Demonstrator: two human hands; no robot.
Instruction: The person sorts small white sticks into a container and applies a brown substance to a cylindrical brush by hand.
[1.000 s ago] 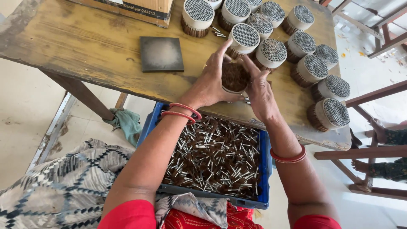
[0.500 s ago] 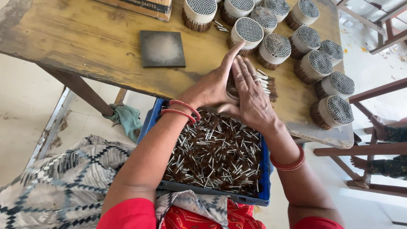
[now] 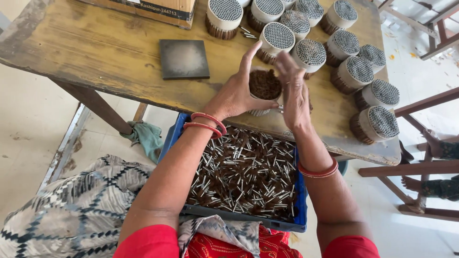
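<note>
My left hand (image 3: 236,93) wraps around an upright round bundle of thin brown sticks (image 3: 264,86) on the wooden table (image 3: 110,57), brown ends facing up. My right hand (image 3: 293,93) hovers flat just right of the bundle, fingers together and blurred, holding nothing I can make out. Below both hands, on my lap, a blue tray (image 3: 299,210) holds a loose heap of brown-and-silver sticks (image 3: 244,174). Red bangles circle both wrists.
Several finished paper-wrapped bundles (image 3: 278,38) with grey ends stand along the table's back and right side. A dark square tile (image 3: 184,58) lies left of my hands, a cardboard box (image 3: 158,9) behind it. A wooden frame (image 3: 420,167) stands right; another person's feet show there.
Both hands lay pressed over the bundle half a second ago. Now my right hand has lifted off to the right, uncovering the brown stick ends, while my left hand stays around the bundle.
</note>
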